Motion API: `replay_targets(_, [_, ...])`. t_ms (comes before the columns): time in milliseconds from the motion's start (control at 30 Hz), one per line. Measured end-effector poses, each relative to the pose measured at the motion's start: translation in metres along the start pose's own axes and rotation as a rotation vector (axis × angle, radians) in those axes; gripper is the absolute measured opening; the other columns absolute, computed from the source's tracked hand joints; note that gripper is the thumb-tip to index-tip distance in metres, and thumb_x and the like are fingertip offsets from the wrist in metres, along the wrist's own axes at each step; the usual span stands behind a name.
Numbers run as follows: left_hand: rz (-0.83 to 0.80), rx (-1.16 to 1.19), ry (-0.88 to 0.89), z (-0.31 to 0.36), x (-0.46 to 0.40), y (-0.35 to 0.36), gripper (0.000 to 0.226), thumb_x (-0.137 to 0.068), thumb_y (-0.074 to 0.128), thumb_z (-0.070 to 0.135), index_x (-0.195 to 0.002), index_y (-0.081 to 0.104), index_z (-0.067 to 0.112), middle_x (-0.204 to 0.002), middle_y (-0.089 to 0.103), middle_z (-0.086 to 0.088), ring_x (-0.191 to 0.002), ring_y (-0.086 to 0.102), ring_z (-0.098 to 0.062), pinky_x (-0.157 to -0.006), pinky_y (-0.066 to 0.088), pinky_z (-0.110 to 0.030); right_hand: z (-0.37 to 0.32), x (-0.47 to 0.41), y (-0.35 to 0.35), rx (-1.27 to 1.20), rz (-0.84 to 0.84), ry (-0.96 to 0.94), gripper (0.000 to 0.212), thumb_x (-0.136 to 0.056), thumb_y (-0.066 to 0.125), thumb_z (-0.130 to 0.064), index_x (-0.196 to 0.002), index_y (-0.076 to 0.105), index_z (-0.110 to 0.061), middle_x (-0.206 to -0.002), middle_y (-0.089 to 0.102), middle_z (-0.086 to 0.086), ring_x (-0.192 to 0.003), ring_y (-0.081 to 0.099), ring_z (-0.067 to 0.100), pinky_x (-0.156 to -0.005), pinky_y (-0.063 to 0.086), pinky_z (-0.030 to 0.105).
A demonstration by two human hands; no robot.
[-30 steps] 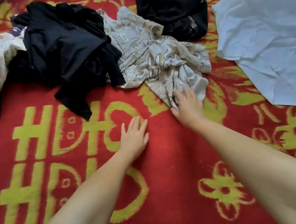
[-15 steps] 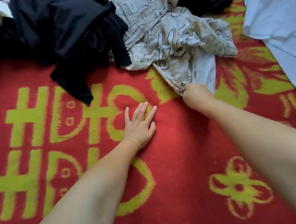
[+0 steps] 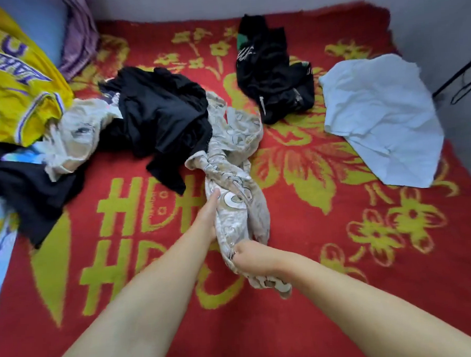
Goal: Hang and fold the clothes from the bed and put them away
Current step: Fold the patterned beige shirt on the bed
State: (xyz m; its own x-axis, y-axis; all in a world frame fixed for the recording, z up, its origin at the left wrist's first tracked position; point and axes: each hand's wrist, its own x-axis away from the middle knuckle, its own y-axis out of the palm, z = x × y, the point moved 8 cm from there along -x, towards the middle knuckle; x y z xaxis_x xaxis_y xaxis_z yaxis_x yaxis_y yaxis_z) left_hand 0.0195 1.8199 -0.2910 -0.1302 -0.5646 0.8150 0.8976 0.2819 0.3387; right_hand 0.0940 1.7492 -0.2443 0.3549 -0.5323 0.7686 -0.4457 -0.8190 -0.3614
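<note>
Both hands are on the beige patterned shirt (image 3: 234, 178), which lies stretched in a long twisted bundle down the middle of the bed (image 3: 330, 296). The right hand (image 3: 253, 258) has its fingers curled tight around the near end of the shirt, with a bit of cloth spilling out below the fist. The left hand (image 3: 207, 218) holds the bundle's left side a little farther up, thumb lying along the fabric. The far end of the shirt runs up under a heap of black clothes (image 3: 160, 116).

The bed is covered by a red blanket with yellow flowers and letters. To the left of the black heap lies a crumpled cream garment (image 3: 74, 137), and beyond it a yellow jersey (image 3: 11, 89) with purple trim. Another dark piece (image 3: 30, 183) sits at the left edge, touching the cream one. Toward the far side rests a separate black bundle (image 3: 272, 72), well apart from the shirt. A pale blue shirt (image 3: 381, 118) is spread flat at the right.
</note>
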Motion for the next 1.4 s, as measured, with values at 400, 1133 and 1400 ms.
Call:
replay_targets(400, [-0.37,-0.555,0.316,0.149,0.195,-0.002,0.023,-0.089,0.06,0.025,-0.104,0.071,0.01,-0.094,0.071,-0.012,-0.076,0.068,-0.021,-0.067,0.056,-0.028,-0.029,0.074,-0.129,-0.121,0.309,-0.062,0.078,-0.087,0.066,-0.033,-0.151,0.023,-0.024,-0.146,0.041,0.009,-0.123,0.048,0.018,-0.098,0.043,0.028])
replay_targets(1133, [0.098,-1.053,1.03,0.318,0.311,0.033,0.03,-0.099,0.047,0.036,-0.108,0.067,0.015,-0.096,0.071,-0.003,-0.085,0.066,-0.015,-0.073,0.052,-0.024,-0.195,0.271,-0.254,-0.157,0.962,-0.69,0.034,-0.1,0.047,-0.019,-0.067,0.05,-0.02,-0.056,0.037,-0.012,-0.043,0.033,0.0,-0.045,0.027,0.016])
replay_targets(1400, [-0.088,-0.862,1.16,0.336,0.368,0.084,0.032,-0.095,0.057,0.034,-0.11,0.067,0.007,-0.084,0.072,-0.003,-0.067,0.069,-0.01,-0.058,0.054,-0.02,-0.182,0.316,-0.284,-0.236,1.126,-0.637,0.031,-0.101,0.046,-0.02,-0.09,0.062,0.004,-0.069,0.052,0.006,-0.062,0.045,0.016,-0.06,0.038,0.03])
